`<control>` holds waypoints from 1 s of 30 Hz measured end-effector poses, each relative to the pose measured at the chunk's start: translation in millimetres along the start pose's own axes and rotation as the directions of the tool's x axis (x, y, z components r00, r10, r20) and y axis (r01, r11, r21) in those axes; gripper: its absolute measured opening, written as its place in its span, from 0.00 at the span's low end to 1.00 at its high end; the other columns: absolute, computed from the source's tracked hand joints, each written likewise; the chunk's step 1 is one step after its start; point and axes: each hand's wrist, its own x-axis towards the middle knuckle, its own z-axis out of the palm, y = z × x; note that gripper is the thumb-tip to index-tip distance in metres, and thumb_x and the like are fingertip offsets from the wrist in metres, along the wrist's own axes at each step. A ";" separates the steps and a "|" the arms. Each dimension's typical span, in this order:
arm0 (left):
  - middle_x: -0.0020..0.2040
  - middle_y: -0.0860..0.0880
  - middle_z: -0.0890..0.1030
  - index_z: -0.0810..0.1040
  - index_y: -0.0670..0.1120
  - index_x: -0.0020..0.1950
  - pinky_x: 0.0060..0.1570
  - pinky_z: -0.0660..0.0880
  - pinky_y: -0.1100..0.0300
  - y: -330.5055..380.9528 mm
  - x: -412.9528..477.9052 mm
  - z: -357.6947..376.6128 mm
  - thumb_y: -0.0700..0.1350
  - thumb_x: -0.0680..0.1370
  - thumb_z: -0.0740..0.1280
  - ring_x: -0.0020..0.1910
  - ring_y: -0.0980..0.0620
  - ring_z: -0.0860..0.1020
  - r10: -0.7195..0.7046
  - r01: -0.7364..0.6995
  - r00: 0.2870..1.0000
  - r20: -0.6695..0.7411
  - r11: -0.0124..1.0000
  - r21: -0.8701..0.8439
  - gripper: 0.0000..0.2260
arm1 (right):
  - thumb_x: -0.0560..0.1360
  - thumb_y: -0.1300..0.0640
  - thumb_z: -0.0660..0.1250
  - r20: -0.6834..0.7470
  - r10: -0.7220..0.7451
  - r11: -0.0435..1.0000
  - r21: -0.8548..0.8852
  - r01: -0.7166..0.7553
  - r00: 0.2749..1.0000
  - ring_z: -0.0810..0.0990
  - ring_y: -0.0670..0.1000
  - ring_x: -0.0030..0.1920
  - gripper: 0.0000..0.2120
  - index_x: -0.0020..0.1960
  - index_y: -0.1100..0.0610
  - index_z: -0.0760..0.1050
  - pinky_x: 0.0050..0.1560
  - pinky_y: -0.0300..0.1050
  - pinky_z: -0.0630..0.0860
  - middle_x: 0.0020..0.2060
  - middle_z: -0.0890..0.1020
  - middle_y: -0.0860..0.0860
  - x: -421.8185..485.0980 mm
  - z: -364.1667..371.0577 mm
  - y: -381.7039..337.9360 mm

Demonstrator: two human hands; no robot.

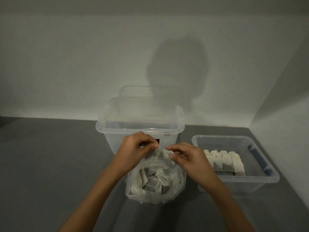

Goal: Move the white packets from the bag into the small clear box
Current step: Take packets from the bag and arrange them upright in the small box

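Note:
A clear plastic bag stands open on the grey table, holding several white packets. Above its far rim both hands hold white packets. My left hand pinches them from the left and my right hand pinches them from the right. How many packets the hands hold is unclear. The small clear box sits to the right, with several white packets standing upright in rows on its left side.
A large clear lidded box stands just behind the bag and the hands. The grey table meets a pale wall at the back and on the right.

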 end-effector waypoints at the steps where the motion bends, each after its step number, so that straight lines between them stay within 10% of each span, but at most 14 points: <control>1: 0.39 0.57 0.82 0.85 0.53 0.43 0.42 0.72 0.72 -2.8 0.6 -4.3 0.45 0.73 0.72 0.43 0.60 0.78 -0.014 0.015 1.000 -0.028 0.999 0.052 0.03 | 0.73 0.64 0.71 -0.022 0.061 0.995 0.083 -0.058 0.998 0.81 0.42 0.47 0.14 0.52 0.46 0.81 0.50 0.31 0.77 0.47 0.83 0.43 -1.1 -0.4 0.7; 8: 0.35 0.51 0.83 0.79 0.52 0.43 0.37 0.75 0.70 -12.3 -3.5 -10.7 0.37 0.77 0.66 0.35 0.56 0.80 -0.143 0.142 0.990 0.008 0.987 0.080 0.10 | 0.72 0.71 0.69 -0.030 0.261 0.860 0.462 -0.218 0.965 0.82 0.47 0.42 0.19 0.55 0.51 0.80 0.44 0.38 0.79 0.41 0.82 0.55 -4.2 3.0 4.2; 18: 0.44 0.54 0.85 0.84 0.50 0.48 0.51 0.78 0.61 -0.4 -1.8 6.1 0.50 0.72 0.74 0.45 0.58 0.82 -0.123 0.165 0.934 0.334 0.981 -0.098 0.08 | 0.72 0.64 0.72 0.223 0.091 0.983 0.136 -0.123 0.970 0.84 0.47 0.46 0.18 0.57 0.48 0.78 0.52 0.42 0.80 0.43 0.86 0.49 19.0 -12.2 -20.3; 30: 0.41 0.49 0.85 0.84 0.45 0.45 0.45 0.75 0.63 11.2 8.2 33.9 0.41 0.74 0.71 0.43 0.55 0.80 -0.237 0.247 0.967 0.099 0.752 -0.612 0.03 | 0.73 0.56 0.71 -0.003 0.022 0.999 -0.026 -0.022 1.000 0.81 0.40 0.37 0.03 0.45 0.54 0.83 0.41 0.32 0.75 0.36 0.84 0.45 39.0 -53.5 -37.0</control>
